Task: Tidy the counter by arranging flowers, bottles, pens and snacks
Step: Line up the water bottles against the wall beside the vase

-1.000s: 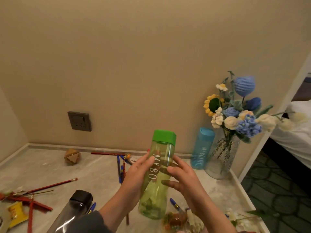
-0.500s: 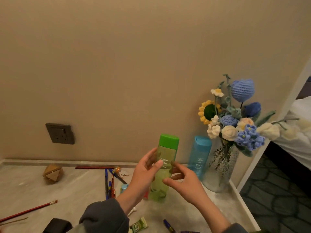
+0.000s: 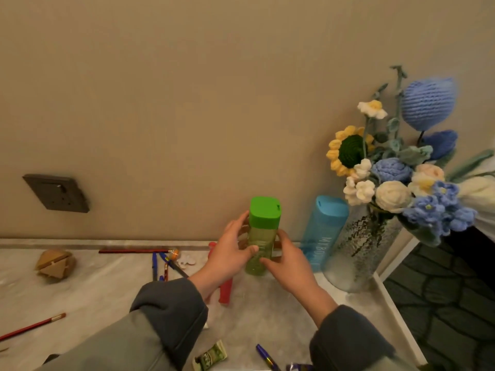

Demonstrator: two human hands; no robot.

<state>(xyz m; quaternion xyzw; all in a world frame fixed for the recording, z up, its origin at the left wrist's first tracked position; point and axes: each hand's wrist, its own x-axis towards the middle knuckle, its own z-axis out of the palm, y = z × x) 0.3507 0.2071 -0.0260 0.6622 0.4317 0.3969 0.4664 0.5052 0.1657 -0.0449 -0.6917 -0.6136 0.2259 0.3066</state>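
Observation:
A green bottle with a green cap stands upright on the marble counter near the wall. My left hand grips its left side and my right hand its right side. A blue bottle stands just to the right, next to a glass vase of crocheted flowers. Pens lie to the left of my hands. A green snack packet and a purple pen lie near the front edge.
A wooden puzzle ball sits at the far left below a dark wall socket. Red pencils lie along the wall and at the left front. A red object lies under my left wrist. The counter's edge is right of the vase.
Both hands carried the green bottle away from me and set it upright near the wall, left of the blue bottle. The view tilted down and nearer.

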